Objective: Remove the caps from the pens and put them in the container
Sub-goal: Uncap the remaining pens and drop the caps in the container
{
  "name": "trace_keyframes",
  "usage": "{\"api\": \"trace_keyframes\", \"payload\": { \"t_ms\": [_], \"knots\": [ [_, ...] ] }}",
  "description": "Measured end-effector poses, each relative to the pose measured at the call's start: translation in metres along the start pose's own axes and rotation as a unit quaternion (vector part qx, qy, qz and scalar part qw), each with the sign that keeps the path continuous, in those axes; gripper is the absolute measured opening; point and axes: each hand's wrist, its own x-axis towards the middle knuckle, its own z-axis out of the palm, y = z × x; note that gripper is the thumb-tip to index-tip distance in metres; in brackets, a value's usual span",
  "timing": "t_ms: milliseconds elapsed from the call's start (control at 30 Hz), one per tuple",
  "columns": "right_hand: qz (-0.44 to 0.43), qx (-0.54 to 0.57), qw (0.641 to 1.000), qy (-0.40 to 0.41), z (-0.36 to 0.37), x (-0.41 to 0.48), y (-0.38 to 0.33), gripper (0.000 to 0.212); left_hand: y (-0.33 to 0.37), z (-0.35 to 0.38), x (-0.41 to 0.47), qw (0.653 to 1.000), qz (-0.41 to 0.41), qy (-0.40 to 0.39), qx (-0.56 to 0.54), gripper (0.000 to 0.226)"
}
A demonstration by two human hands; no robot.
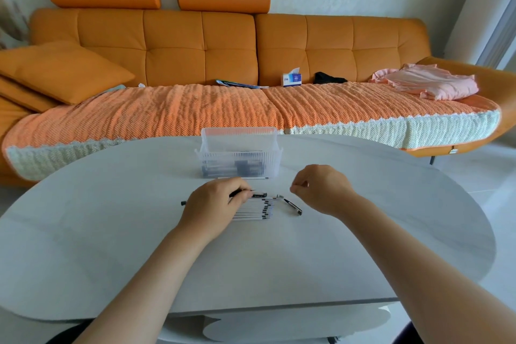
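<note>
A row of several white pens with black ends [252, 209] lies on the white table [363, 218]. My left hand [215, 205] rests over the row's left part and grips a dark pen [240, 192] whose bare tip points right. My right hand [321, 190] hovers to the right, fingers curled and thumb against forefinger; nothing shows between them. A small clear cap [279, 196] lies between the hands. One pen [293, 206] lies apart at an angle. The clear ribbed container [238, 158] stands just behind, with dark pieces inside.
An orange sofa [195, 45] with a woven cover runs behind the table, carrying a tissue box [291, 79], papers and folded pink cloth [430, 82]. The table's front edge is close to my body. A black pen end [183, 203] sticks out left of my left hand.
</note>
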Motion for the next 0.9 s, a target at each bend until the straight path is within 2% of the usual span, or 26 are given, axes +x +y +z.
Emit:
{"api": "trace_keyframes", "payload": {
  "t_ms": [100, 233, 467, 667, 900],
  "knots": [
    [0.041, -0.013, 0.999, -0.022, 0.003, 0.003, 0.01, 0.004, -0.002, 0.006, -0.001, 1.0, 0.011, -0.021, -0.001, 0.008],
    [0.056, 0.045, 0.995, -0.066, 0.005, 0.006, 0.012, 0.007, -0.003, 0.012, 0.001, 0.999, 0.02, -0.032, 0.0, 0.009],
    [0.008, 0.026, 0.998, -0.065, 0.005, 0.011, 0.007, 0.024, -0.006, 0.014, 0.004, 0.999, 0.026, -0.032, -0.003, 0.01],
    [-0.073, 0.013, 0.994, -0.078, 0.009, 0.016, -0.007, 0.022, -0.008, 0.012, 0.004, 0.999, 0.031, -0.024, 0.0, 0.012],
    [-0.059, -0.033, 0.994, -0.082, 0.014, 0.022, -0.012, 0.019, -0.008, 0.009, 0.003, 0.999, 0.029, -0.022, -0.012, 0.011]
  ]
}}
